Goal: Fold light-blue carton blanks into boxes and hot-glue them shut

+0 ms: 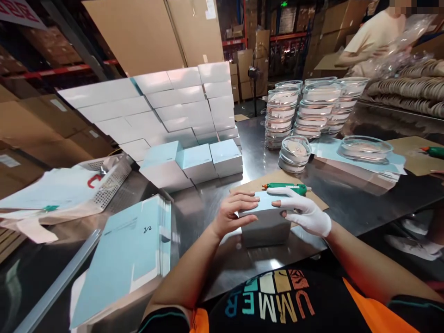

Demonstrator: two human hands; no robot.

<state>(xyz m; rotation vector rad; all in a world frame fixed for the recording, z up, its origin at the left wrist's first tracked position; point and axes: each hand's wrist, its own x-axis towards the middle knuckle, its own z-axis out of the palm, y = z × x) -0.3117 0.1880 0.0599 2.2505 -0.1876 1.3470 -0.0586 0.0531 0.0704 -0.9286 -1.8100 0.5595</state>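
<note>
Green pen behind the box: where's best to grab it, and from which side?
Probably by the thick green barrel, from above. The green pen lies flat on the brown cardboard sheet, lengthwise left to right, orange tip leftward, just beyond the right hand, with nothing over it.

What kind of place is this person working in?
Most likely a warehouse packing station. Brown cartons fill racks behind a steel table, finished pale boxes are stacked on it beside clear round tubs, and both hands grip another box.
</note>
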